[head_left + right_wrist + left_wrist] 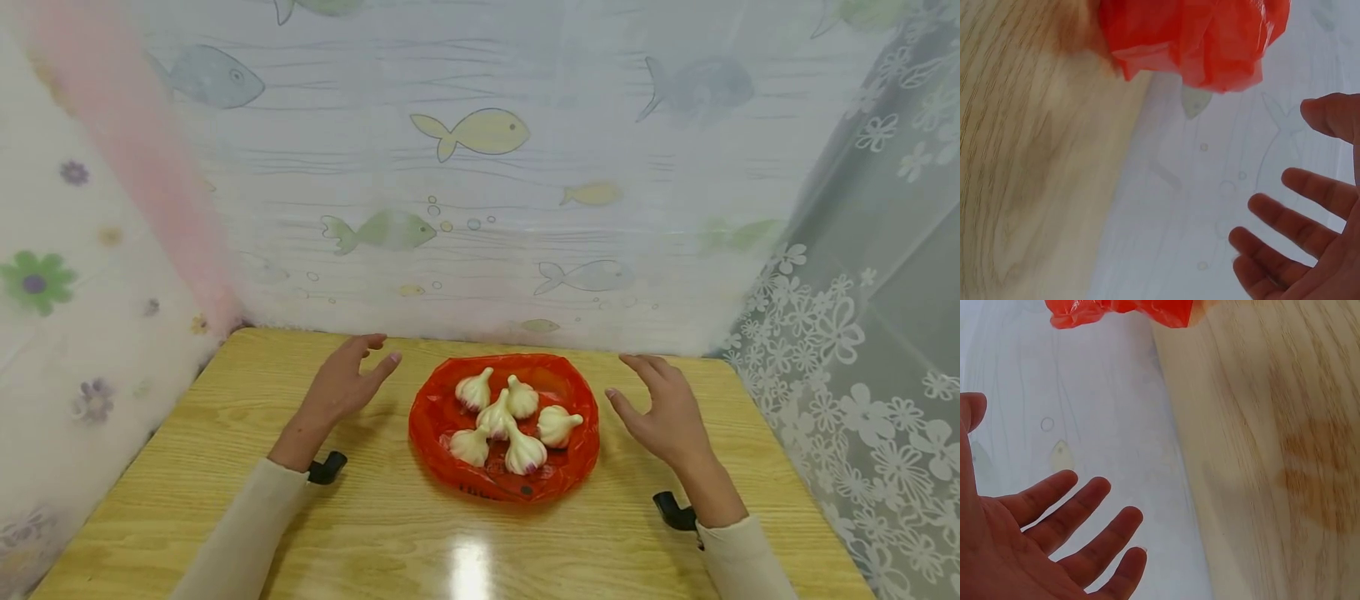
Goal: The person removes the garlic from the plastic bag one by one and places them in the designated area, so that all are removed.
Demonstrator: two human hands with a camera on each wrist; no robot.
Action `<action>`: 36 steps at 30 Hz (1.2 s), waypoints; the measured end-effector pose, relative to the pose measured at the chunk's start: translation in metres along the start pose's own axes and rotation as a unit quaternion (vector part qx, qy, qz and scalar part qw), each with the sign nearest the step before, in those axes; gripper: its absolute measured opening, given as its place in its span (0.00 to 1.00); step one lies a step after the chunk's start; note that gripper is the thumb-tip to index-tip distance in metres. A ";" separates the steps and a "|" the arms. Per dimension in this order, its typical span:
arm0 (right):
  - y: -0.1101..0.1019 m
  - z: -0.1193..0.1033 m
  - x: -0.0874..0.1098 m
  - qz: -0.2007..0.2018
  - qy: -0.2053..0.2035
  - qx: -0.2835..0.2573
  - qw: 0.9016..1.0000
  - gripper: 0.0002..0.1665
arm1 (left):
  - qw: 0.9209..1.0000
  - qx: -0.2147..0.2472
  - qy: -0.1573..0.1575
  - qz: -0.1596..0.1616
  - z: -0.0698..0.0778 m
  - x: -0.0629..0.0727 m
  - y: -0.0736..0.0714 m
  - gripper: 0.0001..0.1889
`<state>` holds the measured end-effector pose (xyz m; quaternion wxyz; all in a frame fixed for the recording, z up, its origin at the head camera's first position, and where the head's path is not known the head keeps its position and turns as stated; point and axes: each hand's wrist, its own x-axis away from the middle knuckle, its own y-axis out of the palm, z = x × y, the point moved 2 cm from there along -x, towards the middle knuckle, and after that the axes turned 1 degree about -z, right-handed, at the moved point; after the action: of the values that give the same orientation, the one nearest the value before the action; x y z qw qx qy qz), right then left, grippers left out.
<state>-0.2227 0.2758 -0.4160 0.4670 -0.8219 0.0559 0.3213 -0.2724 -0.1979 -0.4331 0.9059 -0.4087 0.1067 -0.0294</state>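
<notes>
Several garlic bulbs lie inside a red plastic bag, whose mouth is spread wide on the table. To the bag's left, my left hand hovers with relaxed fingers, touching nothing. On the other side my right hand is held apart from the bag, thumb and fingers spread. Both wrist views show bare palms; the crumpled edge of the bag appears at the top of the right wrist view, and a smaller piece of it in the left one.
A wooden table carries the bag. Behind it hangs a pale sheet with printed fish. Flower-patterned sheets stand at the left and right. Black wrist mounts sit at the sleeve cuffs.
</notes>
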 end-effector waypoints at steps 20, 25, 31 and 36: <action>0.018 -0.034 0.002 -0.046 -0.015 -0.043 0.998 0.35 | 1.000 0.016 0.009 -0.024 0.011 0.001 0.017 0.39; 0.024 -0.044 0.003 -0.059 -0.033 -0.051 0.996 0.35 | 0.999 0.021 0.014 -0.034 0.015 0.002 0.022 0.39; 0.031 -0.054 0.005 -0.077 -0.045 -0.064 0.994 0.35 | 0.998 0.033 0.012 -0.049 0.021 0.005 0.029 0.37; 0.037 -0.061 0.007 -0.088 -0.068 -0.070 0.991 0.33 | 0.997 0.042 0.001 -0.070 0.024 0.006 0.039 0.37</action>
<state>-0.2031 0.2075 -0.4254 0.4375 -0.8303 -0.0710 0.3379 -0.2623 -0.1553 -0.4479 0.9178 -0.3769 0.0777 -0.0975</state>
